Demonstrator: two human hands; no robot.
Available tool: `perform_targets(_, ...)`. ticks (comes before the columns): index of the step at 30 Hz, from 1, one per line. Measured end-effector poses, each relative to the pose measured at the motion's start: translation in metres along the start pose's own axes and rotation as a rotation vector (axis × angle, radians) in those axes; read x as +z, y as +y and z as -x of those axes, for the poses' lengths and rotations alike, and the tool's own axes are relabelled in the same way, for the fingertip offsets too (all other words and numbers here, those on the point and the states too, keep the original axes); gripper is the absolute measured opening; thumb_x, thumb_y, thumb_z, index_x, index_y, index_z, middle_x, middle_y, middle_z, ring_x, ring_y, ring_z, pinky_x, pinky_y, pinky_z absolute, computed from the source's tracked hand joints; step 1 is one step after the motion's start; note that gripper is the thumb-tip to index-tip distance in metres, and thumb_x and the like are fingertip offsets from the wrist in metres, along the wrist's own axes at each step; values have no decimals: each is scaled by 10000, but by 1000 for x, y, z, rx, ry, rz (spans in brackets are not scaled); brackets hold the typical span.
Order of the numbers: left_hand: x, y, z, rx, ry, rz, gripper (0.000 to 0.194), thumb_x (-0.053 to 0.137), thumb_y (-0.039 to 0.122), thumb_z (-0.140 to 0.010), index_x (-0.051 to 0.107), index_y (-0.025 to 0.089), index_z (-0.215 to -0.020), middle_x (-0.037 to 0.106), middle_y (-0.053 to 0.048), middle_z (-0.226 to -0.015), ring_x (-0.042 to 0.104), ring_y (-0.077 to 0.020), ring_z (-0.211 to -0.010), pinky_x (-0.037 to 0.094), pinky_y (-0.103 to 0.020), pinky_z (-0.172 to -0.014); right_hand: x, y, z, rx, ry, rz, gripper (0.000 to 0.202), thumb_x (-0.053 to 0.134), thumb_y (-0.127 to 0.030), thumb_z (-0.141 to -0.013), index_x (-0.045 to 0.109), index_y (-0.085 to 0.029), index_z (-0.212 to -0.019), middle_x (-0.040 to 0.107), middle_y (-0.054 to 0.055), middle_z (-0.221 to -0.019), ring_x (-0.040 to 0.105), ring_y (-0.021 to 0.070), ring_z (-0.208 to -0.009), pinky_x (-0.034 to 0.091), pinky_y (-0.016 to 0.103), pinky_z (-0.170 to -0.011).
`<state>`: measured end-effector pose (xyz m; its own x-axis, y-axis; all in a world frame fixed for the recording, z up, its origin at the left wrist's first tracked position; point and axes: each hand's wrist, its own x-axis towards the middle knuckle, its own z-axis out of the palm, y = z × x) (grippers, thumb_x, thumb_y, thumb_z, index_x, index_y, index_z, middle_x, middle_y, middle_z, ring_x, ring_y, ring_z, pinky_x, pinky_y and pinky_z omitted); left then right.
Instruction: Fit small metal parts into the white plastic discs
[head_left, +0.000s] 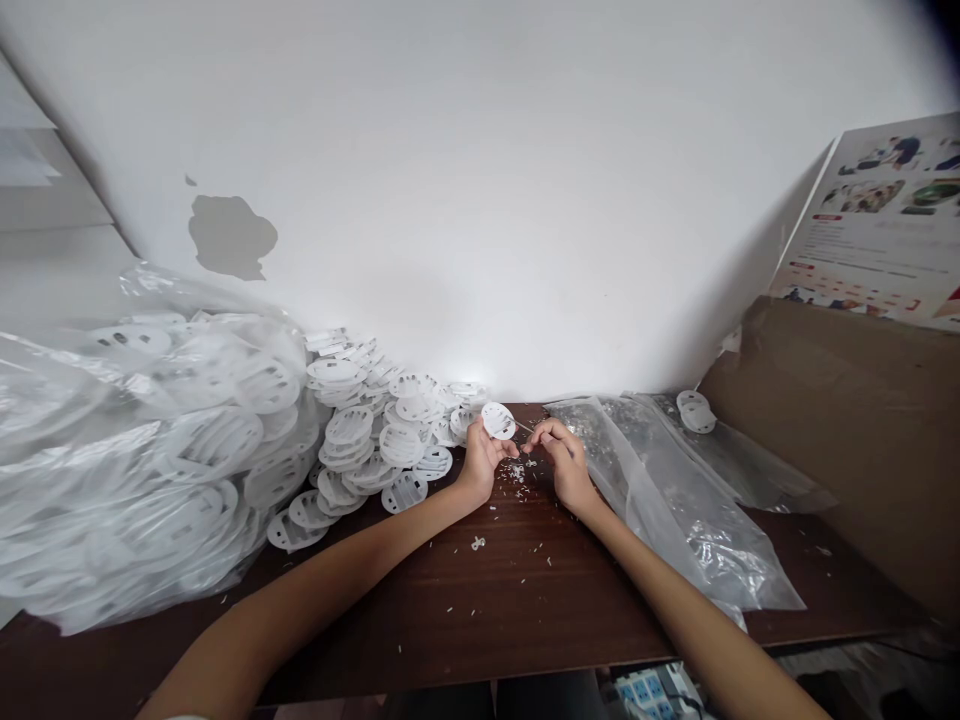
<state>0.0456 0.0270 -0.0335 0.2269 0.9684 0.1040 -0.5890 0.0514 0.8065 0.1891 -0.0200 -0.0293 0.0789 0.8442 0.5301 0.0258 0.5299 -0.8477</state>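
Observation:
Near the back of the dark wooden table, my left hand holds a round white slotted disc by its edge, tilted up. My right hand is closed around a thin stick-like tool, whose far end reaches the disc's right side. Whether the tip touches the disc is too small to tell. Small white scraps lie scattered on the tabletop below and between my hands. Left of my left hand, a heap of similar white discs rests against the wall.
A large clear bag full of white discs fills the left side. Clear plastic bags lie to the right, with two discs on them. Brown cardboard stands at the right edge. A power strip shows below the table.

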Motion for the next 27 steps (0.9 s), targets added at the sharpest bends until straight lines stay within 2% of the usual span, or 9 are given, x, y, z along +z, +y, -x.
perform_targets(6,0,1,0,-9,21,6,474,420,644,-934,516,201,-1073,688,-59,-884,594,-169,-599,507,-323,-638,1,0,0,-6,6,9,217,496,-318,-1001,644,-234,-867,640,24,-820,603,228,-832,454,367,-847)
perform_targets(27,-1,0,-1,5,12,18,462,396,612,-947,525,193,-1090,672,-54,-896,587,-161,-602,498,-313,-644,3,1,1,16,15,23,229,514,-386,-1000,644,-238,-882,645,39,-870,604,238,-883,472,377,-889)
